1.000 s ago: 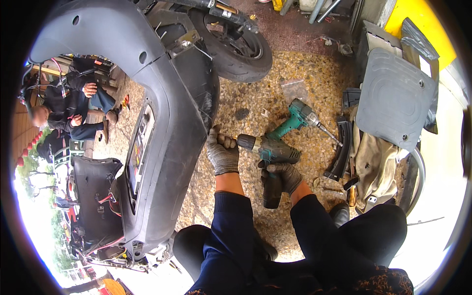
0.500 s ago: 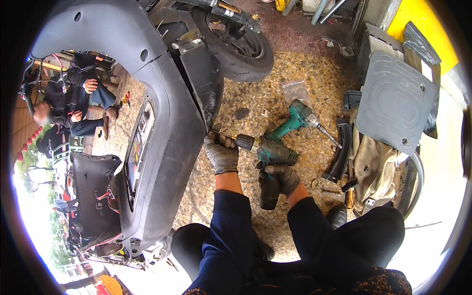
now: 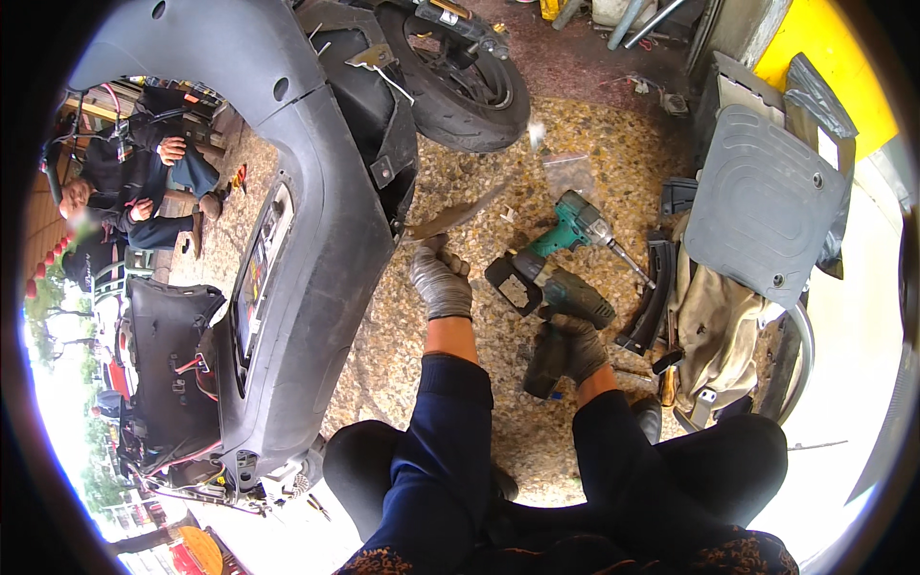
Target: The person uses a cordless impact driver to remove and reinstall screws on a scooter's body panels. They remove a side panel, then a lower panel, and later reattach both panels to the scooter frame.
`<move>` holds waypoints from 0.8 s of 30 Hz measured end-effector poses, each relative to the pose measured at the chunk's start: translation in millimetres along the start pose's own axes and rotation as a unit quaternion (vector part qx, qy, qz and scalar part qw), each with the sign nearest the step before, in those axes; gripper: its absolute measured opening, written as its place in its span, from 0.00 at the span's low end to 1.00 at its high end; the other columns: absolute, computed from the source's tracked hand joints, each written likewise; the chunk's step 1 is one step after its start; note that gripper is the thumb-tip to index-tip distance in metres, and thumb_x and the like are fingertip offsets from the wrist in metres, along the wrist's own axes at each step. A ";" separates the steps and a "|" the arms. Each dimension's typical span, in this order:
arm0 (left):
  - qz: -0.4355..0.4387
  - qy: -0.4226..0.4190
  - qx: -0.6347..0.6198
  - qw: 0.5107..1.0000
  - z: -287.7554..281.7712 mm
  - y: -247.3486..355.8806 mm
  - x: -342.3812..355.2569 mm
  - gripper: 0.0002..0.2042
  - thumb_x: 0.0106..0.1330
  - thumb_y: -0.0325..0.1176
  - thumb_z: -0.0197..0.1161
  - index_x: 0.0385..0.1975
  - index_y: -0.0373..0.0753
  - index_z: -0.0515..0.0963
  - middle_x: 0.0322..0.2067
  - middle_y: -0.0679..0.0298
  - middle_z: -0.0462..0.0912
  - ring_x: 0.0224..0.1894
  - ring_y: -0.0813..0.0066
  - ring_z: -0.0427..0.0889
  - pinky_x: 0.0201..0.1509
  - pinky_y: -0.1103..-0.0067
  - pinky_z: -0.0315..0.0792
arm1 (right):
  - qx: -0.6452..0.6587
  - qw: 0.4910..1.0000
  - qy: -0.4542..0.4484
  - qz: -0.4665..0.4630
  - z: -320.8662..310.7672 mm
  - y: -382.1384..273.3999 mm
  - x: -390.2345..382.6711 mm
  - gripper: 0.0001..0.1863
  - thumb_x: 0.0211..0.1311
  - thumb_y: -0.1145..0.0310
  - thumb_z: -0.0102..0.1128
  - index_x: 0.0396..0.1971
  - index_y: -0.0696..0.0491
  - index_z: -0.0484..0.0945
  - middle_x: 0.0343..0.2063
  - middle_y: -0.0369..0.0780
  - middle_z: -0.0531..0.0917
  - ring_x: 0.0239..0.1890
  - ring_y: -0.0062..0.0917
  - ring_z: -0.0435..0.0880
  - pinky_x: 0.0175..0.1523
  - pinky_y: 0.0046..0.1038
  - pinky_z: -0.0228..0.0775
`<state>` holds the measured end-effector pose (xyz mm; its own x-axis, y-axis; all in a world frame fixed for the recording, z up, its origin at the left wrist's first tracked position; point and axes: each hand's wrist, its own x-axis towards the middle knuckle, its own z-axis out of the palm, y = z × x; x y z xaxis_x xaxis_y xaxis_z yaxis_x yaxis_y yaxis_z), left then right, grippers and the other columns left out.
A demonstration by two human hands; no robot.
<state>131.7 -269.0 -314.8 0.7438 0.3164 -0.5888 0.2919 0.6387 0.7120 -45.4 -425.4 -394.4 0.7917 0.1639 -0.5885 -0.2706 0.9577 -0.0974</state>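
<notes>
A dark scooter body panel, smeared by motion, slants away from the scooter body. My left hand, in a grey knit glove, is closed at the panel's near end with fingers curled against it. To the right, my gloved right hand grips the handle of a dark green cordless drill. The drill is apart from the scooter, and its front end is hard to make out. Just beyond it on the pebbled floor lies a green impact driver with a long bit and black battery.
A scooter wheel stands at the far side. To the right are a grey floor mat, a curved black trim piece and a tan cloth bag. A clear plastic bag lies beyond the driver. Someone sits at the left.
The dark panel has swung off the scooter to the right, uncovering the recess and a bracket behind it. My right hand has drawn the drill back to the right, away from the scooter.
</notes>
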 end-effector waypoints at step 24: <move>-0.105 0.087 0.096 0.986 -72.5 -49.8 62.4 0.06 0.64 0.30 0.57 0.25 0.42 0.70 0.19 0.66 0.70 0.19 0.70 0.70 0.24 0.72 0.72 | 0.104 0.985 0.135 -0.032 -29.4 -2.9 14.1 0.11 0.59 0.64 0.59 0.35 0.57 0.78 0.27 0.44 0.83 0.30 0.34 0.82 0.38 0.37 0.79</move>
<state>120.0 -230.3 -414.7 0.5450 0.3167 -0.7763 0.5500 0.5638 0.6161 -49.6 -432.8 -426.0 0.6220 0.0592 -0.7808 -0.0843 0.9964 0.0084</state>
